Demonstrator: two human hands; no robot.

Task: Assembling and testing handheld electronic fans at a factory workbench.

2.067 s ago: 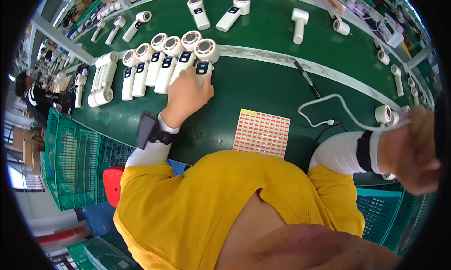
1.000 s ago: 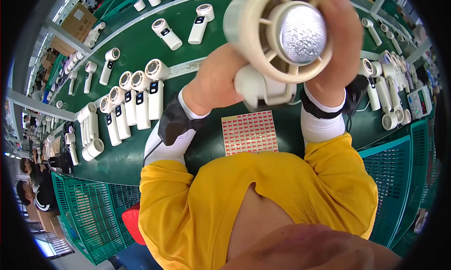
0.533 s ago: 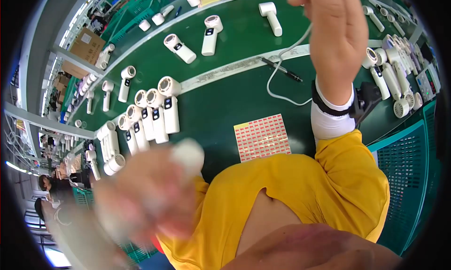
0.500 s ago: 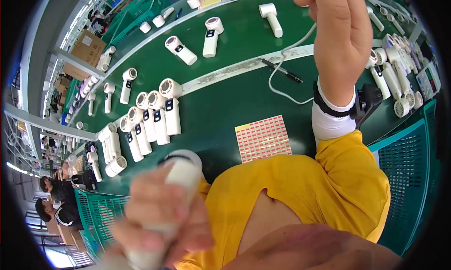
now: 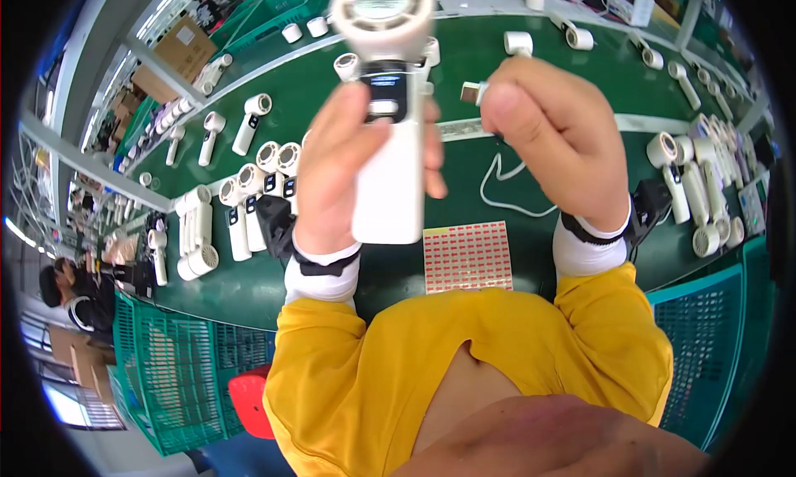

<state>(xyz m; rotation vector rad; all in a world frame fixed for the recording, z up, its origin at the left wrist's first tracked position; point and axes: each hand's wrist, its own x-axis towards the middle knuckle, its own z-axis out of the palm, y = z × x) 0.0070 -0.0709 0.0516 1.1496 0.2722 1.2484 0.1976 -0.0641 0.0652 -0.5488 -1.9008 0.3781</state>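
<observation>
My left hand [image 5: 326, 174] is closed around a white handheld fan [image 5: 388, 191], raised upright over the bench. The fan's round grille faces up, and a small dark screen on its handle is lit. My thumb lies by the button below the screen. To the right, my right hand [image 5: 568, 137] pinches a charging cable [image 5: 514, 206] just behind its metal-tipped plug [image 5: 471, 92]. The plug points left toward the fan, apart from it. Below the hands, a sheet of small red-marked stickers [image 5: 468, 257] lies on the green bench [image 5: 390, 282].
Several white fans [image 5: 240, 228] stand grouped on the left, and more [image 5: 705, 178] are piled on the right. Others lie across the far green surface. Green crates [image 5: 170, 369] flank me. A red stool [image 5: 251, 404] is at lower left. Another person [image 5: 79, 294] is far left.
My left hand has brought the fan up from the lower left to the middle. My right hand has come down and inward from the upper right, and the plug now shows in it.
</observation>
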